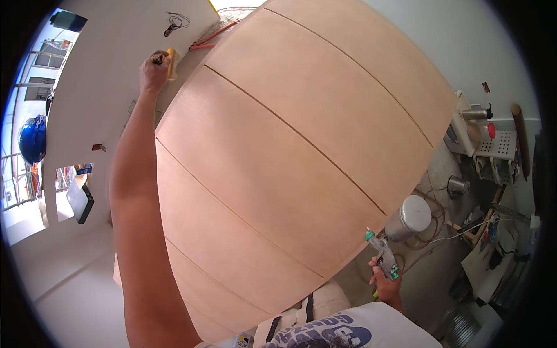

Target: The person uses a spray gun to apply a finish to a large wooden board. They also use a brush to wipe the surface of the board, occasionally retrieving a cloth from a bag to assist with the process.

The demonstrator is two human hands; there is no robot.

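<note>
- Plywood panel (290,156), pale tan with thin grooves, stands across centre view; judged stiff, heavy and awkward, best gripped at its edges.
- Left hand (154,69) clenched round a yellow-handled tool (170,61) at the panel's upper left corner.
- Right hand (384,281) grasps a glue gun (383,252), low right, clear of the panel.
- Tool tip hidden; panel's lower edge cut off by the shirt (336,330).

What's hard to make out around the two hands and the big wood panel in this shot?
- Head view: the left hand wraps a small yellow tool; its working end is hidden by the fingers.
- The right hand grips a nail gun, too small to show its tip.
- The wood panel hides whatever lies beneath it.
</note>
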